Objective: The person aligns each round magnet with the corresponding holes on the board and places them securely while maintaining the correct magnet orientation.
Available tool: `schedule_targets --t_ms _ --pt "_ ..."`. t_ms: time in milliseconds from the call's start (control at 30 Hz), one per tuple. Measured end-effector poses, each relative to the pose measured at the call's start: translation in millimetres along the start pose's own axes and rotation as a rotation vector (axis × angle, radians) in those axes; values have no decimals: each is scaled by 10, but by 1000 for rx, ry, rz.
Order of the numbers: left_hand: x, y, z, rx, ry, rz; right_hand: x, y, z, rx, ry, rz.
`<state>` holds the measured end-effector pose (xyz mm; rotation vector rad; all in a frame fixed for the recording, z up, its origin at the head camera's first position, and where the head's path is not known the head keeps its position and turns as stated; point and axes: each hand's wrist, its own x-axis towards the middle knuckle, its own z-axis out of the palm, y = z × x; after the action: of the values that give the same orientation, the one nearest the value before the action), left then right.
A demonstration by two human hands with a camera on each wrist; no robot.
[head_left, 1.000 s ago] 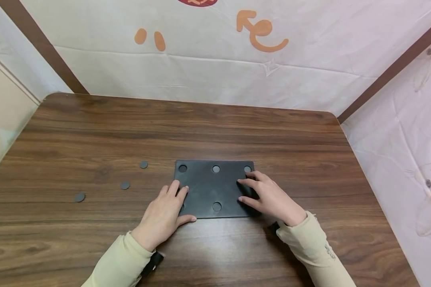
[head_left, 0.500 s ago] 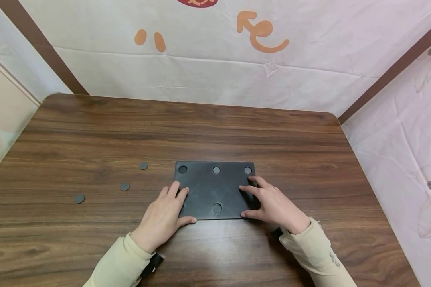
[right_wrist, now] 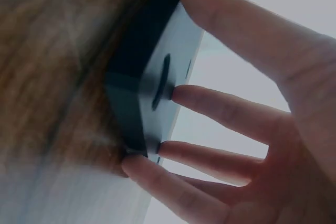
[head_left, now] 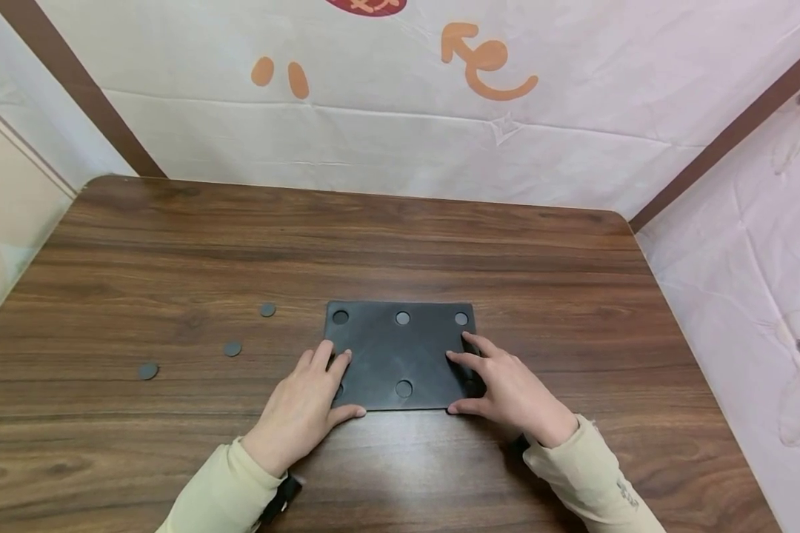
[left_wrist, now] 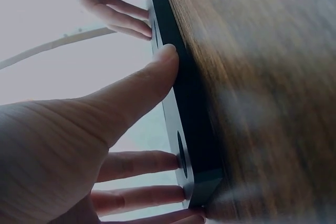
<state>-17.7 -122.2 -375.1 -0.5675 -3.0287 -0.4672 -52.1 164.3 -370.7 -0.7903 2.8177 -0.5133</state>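
Note:
A black rectangular plate [head_left: 393,355] with round recesses near its edges lies flat on the wooden table. The far-left recess [head_left: 340,317] looks dark, while the far-middle [head_left: 403,317] and far-right recesses [head_left: 461,318] look lighter grey. My left hand [head_left: 300,407] rests on the plate's left end, thumb against its near edge, partly covering the near-left recess. At the right end, my right hand [head_left: 516,389] touches the plate with spread fingers, its thumb at the near edge. The right wrist view shows a recess [right_wrist: 162,82] beside those fingers.
Three loose grey discs lie left of the plate: one farther back [head_left: 267,309], one in the middle [head_left: 232,349] and one farthest left [head_left: 148,371]. The brown wooden table [head_left: 373,244] ends at a white printed sheet [head_left: 387,141] behind it.
My right hand has slid toward me along the plate's right end, uncovering the far-right recess. Its thumb has come to the near edge. My left hand has stayed in place.

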Motion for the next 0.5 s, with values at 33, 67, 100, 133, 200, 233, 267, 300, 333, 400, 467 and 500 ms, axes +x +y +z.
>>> schedule_targets --t_ms 33,67,100,133,200,233,267,300,333,400,467,500 --pt "-4 -1 2 -4 0 0 -9 2 5 5 7 -3" --pt "-6 -3 5 -6 2 1 -17 6 12 11 13 -5" --pt "-8 -5 8 -8 3 2 -25 9 17 17 20 -6" --pt "-10 -7 10 -8 5 4 -31 11 20 23 26 -8" --pt "-12 -11 11 -9 8 8 -40 13 23 34 37 -13" --pt "-13 -11 10 -8 8 8 -42 15 25 39 41 -16" --pt "-13 -11 7 -7 7 9 -42 19 28 42 47 -19" --pt "-13 -12 2 -6 4 9 -40 19 29 44 52 -25" --pt "-12 -12 -5 -5 0 9 -37 19 30 43 56 -31" --pt "-7 -15 -25 -10 -13 7 -27 23 36 38 64 -40" --pt "0 -28 -47 -29 -26 2 -17 22 36 32 64 -44" --pt "6 -40 -56 -42 -31 -3 -13 22 36 29 63 -46"
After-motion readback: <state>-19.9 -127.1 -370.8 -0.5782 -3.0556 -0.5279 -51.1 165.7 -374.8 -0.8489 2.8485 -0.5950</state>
